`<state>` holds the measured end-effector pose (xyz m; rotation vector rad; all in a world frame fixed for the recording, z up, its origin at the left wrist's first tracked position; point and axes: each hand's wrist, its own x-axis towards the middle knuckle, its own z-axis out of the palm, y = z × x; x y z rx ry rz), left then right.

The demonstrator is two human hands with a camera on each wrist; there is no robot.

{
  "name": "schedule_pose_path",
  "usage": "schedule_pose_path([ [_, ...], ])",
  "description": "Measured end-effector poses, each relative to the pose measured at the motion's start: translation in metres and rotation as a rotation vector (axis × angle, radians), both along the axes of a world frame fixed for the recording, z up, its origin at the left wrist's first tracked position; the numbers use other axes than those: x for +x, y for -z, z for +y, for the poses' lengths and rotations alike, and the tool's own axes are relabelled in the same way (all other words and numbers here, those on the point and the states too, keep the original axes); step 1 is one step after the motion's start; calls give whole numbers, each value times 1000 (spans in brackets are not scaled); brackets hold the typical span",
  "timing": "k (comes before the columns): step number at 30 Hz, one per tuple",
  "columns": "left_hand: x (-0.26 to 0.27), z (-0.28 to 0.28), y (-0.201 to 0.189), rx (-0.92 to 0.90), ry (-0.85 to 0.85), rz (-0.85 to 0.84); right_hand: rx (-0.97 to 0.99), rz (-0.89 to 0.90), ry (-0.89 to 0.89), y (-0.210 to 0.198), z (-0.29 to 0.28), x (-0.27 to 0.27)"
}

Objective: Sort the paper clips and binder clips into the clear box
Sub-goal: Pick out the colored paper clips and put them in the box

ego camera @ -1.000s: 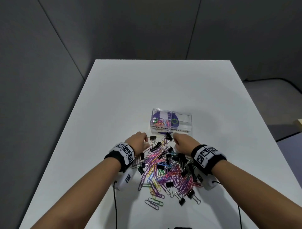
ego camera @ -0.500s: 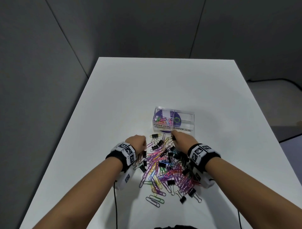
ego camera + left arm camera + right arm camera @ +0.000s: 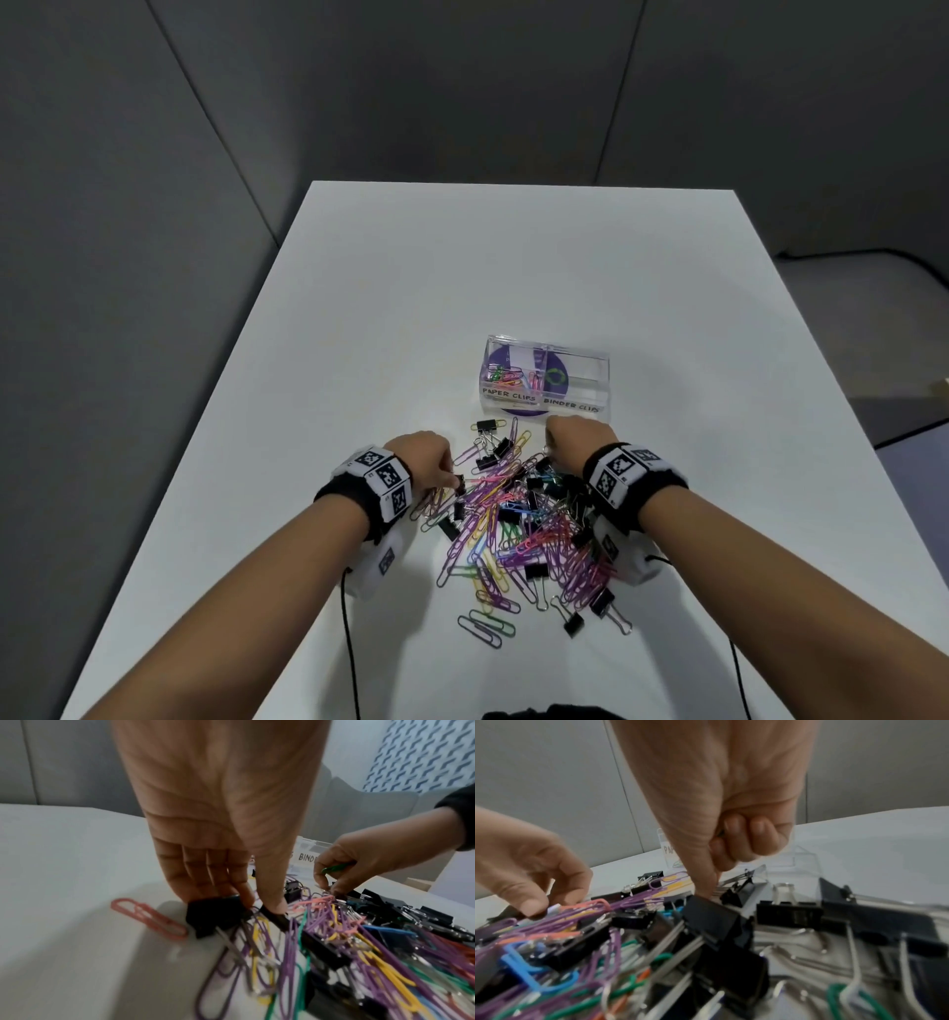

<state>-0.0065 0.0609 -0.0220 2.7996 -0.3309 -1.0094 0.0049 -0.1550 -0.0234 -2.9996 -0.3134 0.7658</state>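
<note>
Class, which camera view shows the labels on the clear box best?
The head view: both labels on the clear box, PAPER CLIPS and BINDER CLIPS, read whole. In the left wrist view the right hand cuts one off; in the right wrist view only its first letters show.

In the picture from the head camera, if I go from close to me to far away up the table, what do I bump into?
Loose paper clips nearest the table's front edge → big mixed pile of clips → left hand and right hand at the pile's far end → clear box → bare table top.
</note>
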Motion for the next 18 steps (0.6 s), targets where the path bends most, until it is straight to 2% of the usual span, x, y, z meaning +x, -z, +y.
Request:
schedule_pose_path([
  [5,-4,0,6,-149,-110,-1,2,38,10,1,-2,1],
  [10,-3,3,4,-201,-171,-83,4,46,14,0,-6,1],
  [12,-1,8,-1,-90,-133,-119,1,11,6,-3,-8,1],
  [15,-1,13,-8,205,52,-93,80,-57,-61,-7,-5,-1],
  [18,-6,7,-9,263,90,-68,139,-39,-184,-10,8,-3],
])
